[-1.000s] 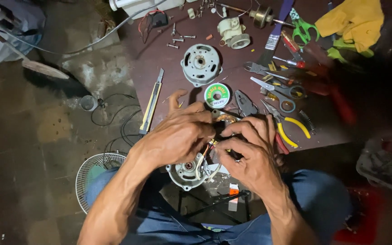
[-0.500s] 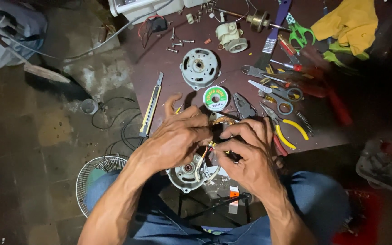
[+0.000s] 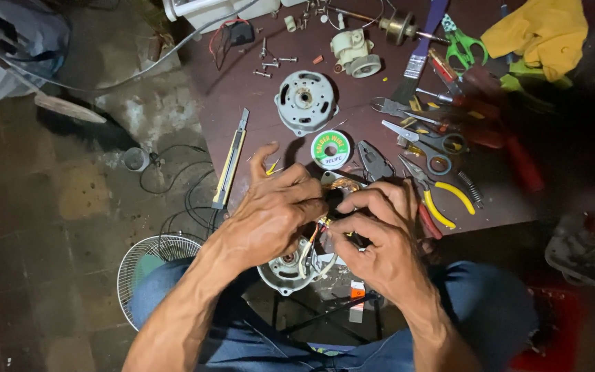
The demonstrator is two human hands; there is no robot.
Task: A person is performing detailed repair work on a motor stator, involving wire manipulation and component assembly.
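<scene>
**Fan motor held at the near edge of the board, both hands on its wiring**

We find the motor (image 3: pixel 290 265) over the person's lap, just off the near edge of the board (image 3: pixel 242 89). This keeps its copper winding (image 3: pixel 344 186) and loose wires (image 3: pixel 311 241) close under the eyes. The left hand (image 3: pixel 273 210) is clenched over the top of the motor, steadying it. The right hand (image 3: pixel 380 238) pinches the wires between thumb and fingers; what exactly sits in the pinch we cannot tell.

A solder spool (image 3: pixel 330 149) lies on the board just beyond the hands, within reach. Pliers (image 3: pixel 439 196) and scissors (image 3: pixel 425 138) lie toward the right edge. A motor cover (image 3: pixel 304 102) sits mid-board, and a knife (image 3: pixel 231 160) lies along the left edge.

Against the earlier pictures, both hands keep the same hold. Only the view has shifted slightly, so the tools appear lower in the frame.
</scene>
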